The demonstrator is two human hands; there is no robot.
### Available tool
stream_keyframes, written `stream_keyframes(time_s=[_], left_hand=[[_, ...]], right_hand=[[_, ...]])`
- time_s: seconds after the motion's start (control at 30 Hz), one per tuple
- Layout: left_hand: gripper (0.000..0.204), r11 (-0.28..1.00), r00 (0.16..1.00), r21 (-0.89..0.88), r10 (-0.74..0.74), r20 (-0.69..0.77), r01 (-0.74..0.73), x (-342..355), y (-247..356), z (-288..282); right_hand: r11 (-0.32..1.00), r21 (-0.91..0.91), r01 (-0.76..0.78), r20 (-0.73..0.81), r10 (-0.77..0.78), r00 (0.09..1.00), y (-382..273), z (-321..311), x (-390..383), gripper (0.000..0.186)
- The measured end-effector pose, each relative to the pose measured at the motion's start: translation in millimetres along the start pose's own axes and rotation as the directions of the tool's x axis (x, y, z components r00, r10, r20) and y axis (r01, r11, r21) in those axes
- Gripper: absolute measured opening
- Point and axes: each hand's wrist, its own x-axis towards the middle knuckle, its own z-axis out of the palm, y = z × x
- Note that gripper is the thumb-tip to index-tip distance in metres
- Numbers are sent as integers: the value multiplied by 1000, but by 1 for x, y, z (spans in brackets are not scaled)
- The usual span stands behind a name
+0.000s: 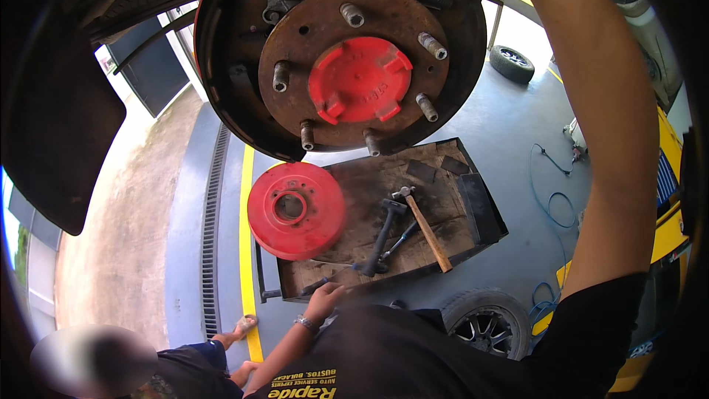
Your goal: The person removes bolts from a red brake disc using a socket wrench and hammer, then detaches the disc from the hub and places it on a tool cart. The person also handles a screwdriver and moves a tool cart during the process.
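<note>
A rusty wheel hub (288, 48) with several studs fills the upper middle, a red cap (360, 80) at its centre and a dark backing plate (461, 52) behind. My left hand (325, 300), a metal watch at its wrist, is at the near edge of a low tray cart (369, 166). Its fingers look curled, next to a dark-handled tool (314, 285); anything inside them is hidden. My right arm (617, 140) reaches up past the hub's right side, and its hand is beyond the top edge. On the cart lie a red brake drum (325, 214), a wooden-handled hammer (428, 229) and a black mallet (382, 233).
Another person (185, 369) is at lower left, one hand (246, 323) near the yellow floor line. A wheel (487, 325) lies right of my body; another wheel (512, 64) is farther back. A blue hose (561, 210) coils on the floor. A dark fender flap (59, 118) hangs at left.
</note>
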Motion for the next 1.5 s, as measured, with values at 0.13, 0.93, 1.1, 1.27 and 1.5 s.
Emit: stream_keyframes(time_s=[0.13, 0.93, 1.1, 1.27, 1.5], left_hand=[[32, 999, 999, 11, 32, -21, -31, 0, -8, 2], [32, 991, 987, -135, -19, -158, -2, -31, -14, -6], [31, 993, 996, -119, -17, -87, 6, -21, -27, -10], [31, 996, 994, -91, -21, -110, 11, -21, -23, -10], [32, 996, 995, -84, -26, -95, 18, -15, -19, -9]], right_hand=[[998, 65, 0, 42, -3, 999, 9, -2, 6, 50], [996, 75, 50, -249, -30, 968, 62, 40, -57, 51], [964, 232, 128, -397, -26, 918, 68, 66, -74, 44], [958, 247, 149, -410, -36, 911, 75, 72, -70, 36], [912, 315, 263, -485, -83, 870, 90, 87, -67, 28]])
